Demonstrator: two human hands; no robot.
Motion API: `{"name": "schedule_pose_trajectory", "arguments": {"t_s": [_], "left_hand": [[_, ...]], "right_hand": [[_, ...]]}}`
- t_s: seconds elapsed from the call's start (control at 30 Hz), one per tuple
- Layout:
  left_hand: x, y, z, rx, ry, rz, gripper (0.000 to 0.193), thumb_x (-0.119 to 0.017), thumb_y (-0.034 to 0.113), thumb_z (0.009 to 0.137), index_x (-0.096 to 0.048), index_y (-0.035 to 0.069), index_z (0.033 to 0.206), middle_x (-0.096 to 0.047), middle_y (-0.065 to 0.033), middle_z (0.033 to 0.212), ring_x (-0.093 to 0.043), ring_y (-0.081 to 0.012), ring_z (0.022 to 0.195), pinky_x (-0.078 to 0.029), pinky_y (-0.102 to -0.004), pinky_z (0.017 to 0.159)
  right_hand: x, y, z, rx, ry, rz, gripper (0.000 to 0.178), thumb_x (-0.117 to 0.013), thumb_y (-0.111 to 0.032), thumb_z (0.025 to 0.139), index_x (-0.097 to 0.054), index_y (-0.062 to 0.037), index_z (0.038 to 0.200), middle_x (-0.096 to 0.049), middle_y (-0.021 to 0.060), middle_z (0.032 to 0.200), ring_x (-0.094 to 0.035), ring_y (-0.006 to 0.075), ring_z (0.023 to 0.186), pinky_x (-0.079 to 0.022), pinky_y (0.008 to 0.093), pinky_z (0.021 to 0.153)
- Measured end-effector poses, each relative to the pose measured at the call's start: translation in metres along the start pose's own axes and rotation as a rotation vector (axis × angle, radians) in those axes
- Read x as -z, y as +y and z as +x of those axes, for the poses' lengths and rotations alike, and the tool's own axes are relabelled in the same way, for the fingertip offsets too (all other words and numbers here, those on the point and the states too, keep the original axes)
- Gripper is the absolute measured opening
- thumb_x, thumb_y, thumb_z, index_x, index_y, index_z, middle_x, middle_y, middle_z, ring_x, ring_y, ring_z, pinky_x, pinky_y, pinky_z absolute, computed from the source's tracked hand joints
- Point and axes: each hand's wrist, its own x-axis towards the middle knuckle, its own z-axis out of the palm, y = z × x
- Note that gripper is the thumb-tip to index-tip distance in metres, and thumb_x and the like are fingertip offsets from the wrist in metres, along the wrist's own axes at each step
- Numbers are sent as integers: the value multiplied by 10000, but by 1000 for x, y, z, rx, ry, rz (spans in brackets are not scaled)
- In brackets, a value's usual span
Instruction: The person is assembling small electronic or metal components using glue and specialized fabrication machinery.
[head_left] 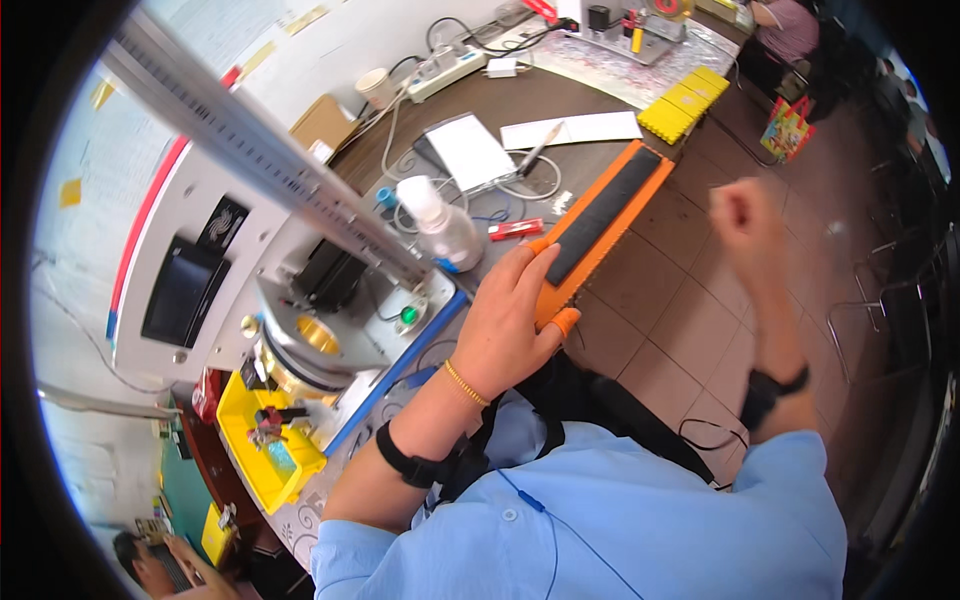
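Bar (618, 222) of orange, long and narrow, with a dark strip (605, 220) set along its face, slants outward along the right edge of the tabletop (575, 95); whether it rests on that edge or is held just above it cannot be told. It looks stiff and fairly light, its smooth orange faces perhaps a little slippery and the strip likely softer, so the firmest hold should be across the width, on the long sides. The left hand (510, 318) has it this way at the near end, fingers over one side and the thumb at the other, orange covers on the tips; the rest of the bar reaches away beyond the fingers. The right hand (742, 215) is apart from it, off the right edge over the tiled floor (660, 300), curled into a blurred fist; whether it holds anything cannot be told. Inward from the bar lie a red-and-white packet (516, 229) and a bottle (440, 225); beyond its far end, yellow blocks (684, 105) sit at the tabletop's right edge.
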Motion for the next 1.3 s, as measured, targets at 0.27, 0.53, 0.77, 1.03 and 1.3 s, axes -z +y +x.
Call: {"name": "schedule_pose_trajectory", "arguments": {"t_s": [0.27,0.53,0.77,1.03,1.3], "left_hand": [[-51,-33,11,-30,-163,182,800,-753,289,771,-376,9,1418,-388,-224,1420,-343,-408,1350,-259,-504,1139],[-49,-38,14,15,-209,119,810,-748,288,769,-365,29,1434,-368,-210,1445,-315,-404,1376,-227,-524,1147],[-47,-37,13,19,-190,129,812,-755,277,759,-371,35,1433,-371,-205,1445,-312,-382,1388,-230,-526,1146],[-49,-38,11,5,-180,120,816,-755,274,746,-379,40,1431,-379,-211,1435,-316,-373,1389,-235,-526,1145],[-50,-41,11,13,-175,87,814,-754,284,748,-382,42,1431,-391,-201,1427,-321,-372,1389,-239,-523,1141]], "right_hand": [[-85,111,16,-294,-17,-48,124,-631,-153,865,-574,-43,850,-561,63,717,-532,171,619,-455,323,607],[-95,124,25,-287,-81,-119,133,-619,-143,858,-544,-34,848,-561,82,725,-544,195,630,-461,344,618],[-92,127,30,-243,-238,-214,161,-605,-168,861,-515,-35,873,-563,113,766,-542,269,651,-453,369,629],[-71,104,12,-286,-115,-214,198,-646,-217,904,-605,-61,1018,-643,63,864,-590,181,681,-476,324,628],[-91,56,-42,-484,-178,317,152,-677,-175,909,-629,-36,950,-611,-11,815,-496,48,595,-422,210,555]]}}
